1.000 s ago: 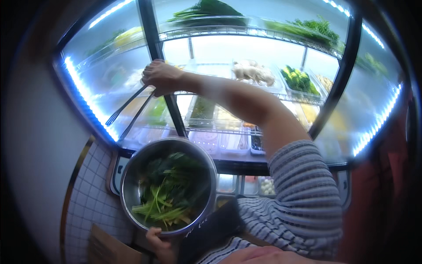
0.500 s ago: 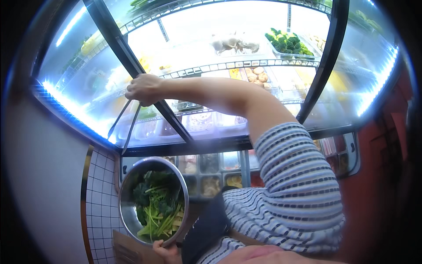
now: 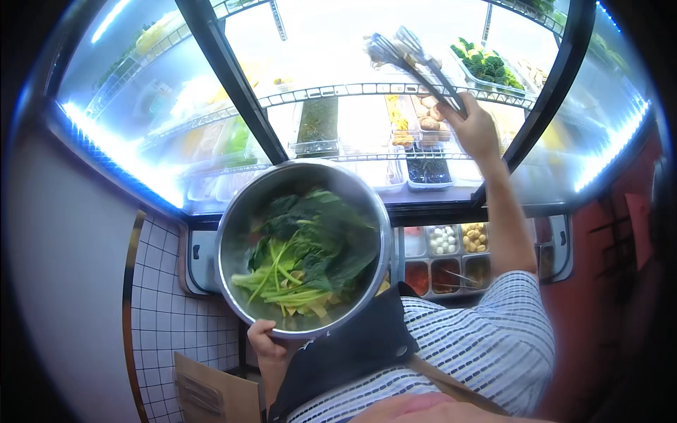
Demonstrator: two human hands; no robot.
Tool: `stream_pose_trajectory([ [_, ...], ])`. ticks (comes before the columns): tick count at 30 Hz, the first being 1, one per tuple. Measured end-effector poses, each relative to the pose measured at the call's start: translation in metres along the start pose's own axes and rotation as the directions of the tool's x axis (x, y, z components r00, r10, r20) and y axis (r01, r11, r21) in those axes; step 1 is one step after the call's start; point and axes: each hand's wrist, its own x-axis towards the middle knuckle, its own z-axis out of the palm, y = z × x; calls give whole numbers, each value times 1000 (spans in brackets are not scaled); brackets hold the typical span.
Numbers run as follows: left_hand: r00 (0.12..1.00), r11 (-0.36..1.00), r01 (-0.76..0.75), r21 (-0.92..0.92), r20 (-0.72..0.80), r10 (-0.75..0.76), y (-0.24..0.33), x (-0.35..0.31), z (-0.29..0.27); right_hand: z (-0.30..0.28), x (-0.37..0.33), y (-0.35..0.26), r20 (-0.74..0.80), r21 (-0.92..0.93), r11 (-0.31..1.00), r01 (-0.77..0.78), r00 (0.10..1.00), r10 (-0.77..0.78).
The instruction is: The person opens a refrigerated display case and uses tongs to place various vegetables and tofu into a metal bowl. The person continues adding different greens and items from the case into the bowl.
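Note:
My left hand point(image 3: 266, 341) is closed on the near rim of a large steel bowl point(image 3: 230, 282). Inside lie leafy greens point(image 3: 310, 240) with pale green stems and some pale yellow strips. With my right arm stretched into the lit display fridge, my right hand point(image 3: 474, 125) grips a pair of metal tongs point(image 3: 444, 84). The tong heads are over the pale mushrooms point(image 3: 374, 60) on the upper shelf; glare hides whether anything is caught between them. To their right stands a clear tray of broccoli point(image 3: 486, 70).
Lower in the fridge are a tub of dark green food point(image 3: 317, 123), a tray of round brown mushrooms point(image 3: 431, 120) and a dark-filled tub point(image 3: 427, 168). Below the frame edge point(image 3: 437, 213), steel pans hold white eggs point(image 3: 443, 240) and other food. A tiled wall point(image 3: 159, 303) is at left.
My right hand has swung from the left frame post to the upper shelf, carrying the tongs. My left hand has brought the bowl up and right, to the fridge's front edge.

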Motion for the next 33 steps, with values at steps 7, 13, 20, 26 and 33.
stream_pose_trajectory([
  [7,971,997,75,17,227,-77,-2,16,55,-62,58,-16,-41,-458,889,-14,999,-6],
  [13,980,997,72,15,183,-74,-10,30,88,-28,71,-61,101,-581,808,103,993,-54],
  [20,957,995,83,63,273,-98,0,40,92,-27,33,-84,72,-690,689,222,968,-240],
  [26,934,997,50,54,352,-66,2,32,86,-105,-22,-99,298,-170,928,333,914,-274],
  [33,906,993,110,43,406,-118,0,43,63,-92,-7,-98,89,-706,691,152,988,-126],
])
